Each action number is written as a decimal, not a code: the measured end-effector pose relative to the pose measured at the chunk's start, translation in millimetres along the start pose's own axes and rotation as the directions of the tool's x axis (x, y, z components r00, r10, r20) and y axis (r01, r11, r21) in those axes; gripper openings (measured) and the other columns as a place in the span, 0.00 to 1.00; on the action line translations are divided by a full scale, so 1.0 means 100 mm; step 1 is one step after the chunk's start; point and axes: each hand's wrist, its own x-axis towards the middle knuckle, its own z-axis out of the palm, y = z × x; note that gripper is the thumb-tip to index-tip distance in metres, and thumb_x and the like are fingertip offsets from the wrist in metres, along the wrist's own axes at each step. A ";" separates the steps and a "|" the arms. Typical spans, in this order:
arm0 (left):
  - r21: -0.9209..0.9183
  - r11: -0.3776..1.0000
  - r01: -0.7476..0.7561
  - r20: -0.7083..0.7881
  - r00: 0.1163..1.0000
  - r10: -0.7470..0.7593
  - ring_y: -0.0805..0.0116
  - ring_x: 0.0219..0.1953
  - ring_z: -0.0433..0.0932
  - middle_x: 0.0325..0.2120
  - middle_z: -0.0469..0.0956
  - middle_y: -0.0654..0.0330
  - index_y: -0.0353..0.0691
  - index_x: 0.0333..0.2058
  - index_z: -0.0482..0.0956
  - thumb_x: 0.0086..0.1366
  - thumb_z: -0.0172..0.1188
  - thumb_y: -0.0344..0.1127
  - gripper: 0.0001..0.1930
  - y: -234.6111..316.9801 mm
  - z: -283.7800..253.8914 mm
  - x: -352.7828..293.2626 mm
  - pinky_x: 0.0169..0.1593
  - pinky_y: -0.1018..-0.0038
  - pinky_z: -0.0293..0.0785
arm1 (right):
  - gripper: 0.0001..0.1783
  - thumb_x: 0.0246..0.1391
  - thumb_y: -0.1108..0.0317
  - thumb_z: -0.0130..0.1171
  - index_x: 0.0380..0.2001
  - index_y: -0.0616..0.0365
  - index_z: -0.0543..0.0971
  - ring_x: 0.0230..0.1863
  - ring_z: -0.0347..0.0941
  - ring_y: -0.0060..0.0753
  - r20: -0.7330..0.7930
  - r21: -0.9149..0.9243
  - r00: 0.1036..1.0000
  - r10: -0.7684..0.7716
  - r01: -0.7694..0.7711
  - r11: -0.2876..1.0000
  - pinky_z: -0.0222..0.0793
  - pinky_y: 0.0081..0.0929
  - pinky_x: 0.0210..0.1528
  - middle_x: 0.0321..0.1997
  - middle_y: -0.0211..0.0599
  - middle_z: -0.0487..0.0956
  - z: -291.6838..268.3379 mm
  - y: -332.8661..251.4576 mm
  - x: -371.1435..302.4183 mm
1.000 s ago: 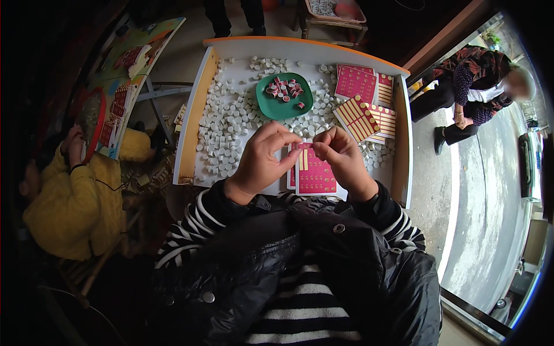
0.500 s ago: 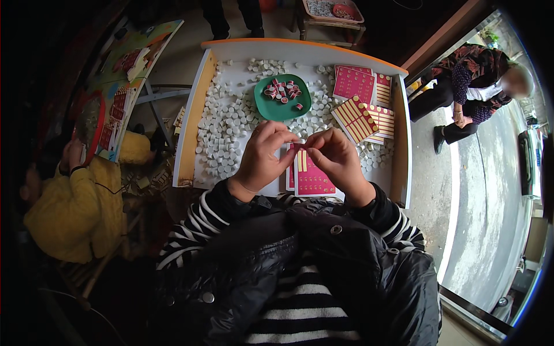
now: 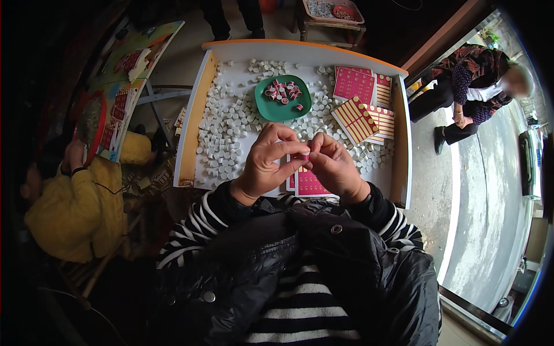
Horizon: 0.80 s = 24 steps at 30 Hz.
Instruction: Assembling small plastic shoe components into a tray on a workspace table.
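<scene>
Between my fingertips is a small white cap point(image 3: 305, 154) with a red label around its side. My left hand point(image 3: 266, 162) pinches it with thumb and index finger. My right hand point(image 3: 340, 168) is closed too, its thumb and finger pressed against the cap's right side. Right under my hands lie red sticker sheets point(image 3: 311, 185), partly covered by my fingers. Just beyond them stands a green plate point(image 3: 268, 112) with several red-labelled caps point(image 3: 282, 91) on it.
Plain white caps point(image 3: 222, 147) lie scattered over the drawer-like tray point(image 3: 191, 115). More sticker sheets point(image 3: 356, 118) overlap at its right side. At left a person in yellow point(image 3: 78, 207) works by a tilted board point(image 3: 135, 81). Another person point(image 3: 473, 86) sits at right.
A red label held between my hands now sits around the cap. My right fingers have moved slightly left, close against the left fingertips.
</scene>
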 end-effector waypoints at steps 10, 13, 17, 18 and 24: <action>-0.518 0.819 0.248 0.051 0.964 -0.259 0.76 0.39 0.69 0.40 0.69 0.62 0.41 0.45 0.77 0.58 0.65 0.27 0.15 -0.07 0.13 -0.04 0.44 0.77 0.69 | 0.11 0.53 0.78 0.62 0.34 0.56 0.69 0.41 0.71 0.26 0.012 0.066 0.996 -0.090 0.089 0.994 0.68 0.23 0.44 0.42 0.37 0.76 0.07 0.00 0.00; -0.624 0.699 0.349 0.079 0.918 -0.388 0.77 0.38 0.70 0.38 0.70 0.63 0.40 0.47 0.75 0.58 0.64 0.27 0.17 -0.10 0.12 -0.08 0.44 0.79 0.69 | 0.14 0.52 0.77 0.63 0.35 0.56 0.68 0.38 0.69 0.22 -0.022 -0.236 0.979 -0.201 0.190 0.953 0.68 0.21 0.41 0.40 0.36 0.75 0.04 0.00 0.02; -0.723 0.475 0.502 0.220 0.819 -0.530 0.76 0.37 0.71 0.37 0.72 0.64 0.38 0.45 0.73 0.61 0.62 0.28 0.14 -0.21 0.15 -0.16 0.43 0.77 0.70 | 0.16 0.49 0.77 0.66 0.36 0.57 0.67 0.35 0.69 0.20 0.050 -0.701 0.949 -0.311 0.255 0.666 0.68 0.19 0.37 0.35 0.31 0.73 -0.03 0.05 0.04; -0.709 0.456 0.538 0.257 0.800 -0.543 0.75 0.36 0.72 0.36 0.73 0.64 0.37 0.44 0.73 0.62 0.61 0.29 0.12 -0.22 0.17 -0.17 0.42 0.76 0.70 | 0.17 0.48 0.76 0.67 0.35 0.58 0.67 0.33 0.68 0.19 0.077 -0.790 0.944 -0.321 0.255 0.558 0.67 0.19 0.36 0.33 0.30 0.73 -0.03 0.07 0.05; -0.178 0.734 0.655 0.216 0.754 -0.621 0.72 0.32 0.75 0.35 0.76 0.62 0.35 0.37 0.76 0.60 0.62 0.27 0.07 -0.70 0.15 -0.40 0.38 0.75 0.72 | 0.16 0.50 0.74 0.65 0.37 0.58 0.68 0.31 0.68 0.17 -0.016 -0.874 0.978 -0.206 0.086 0.479 0.67 0.17 0.34 0.31 0.28 0.72 -0.30 0.12 0.02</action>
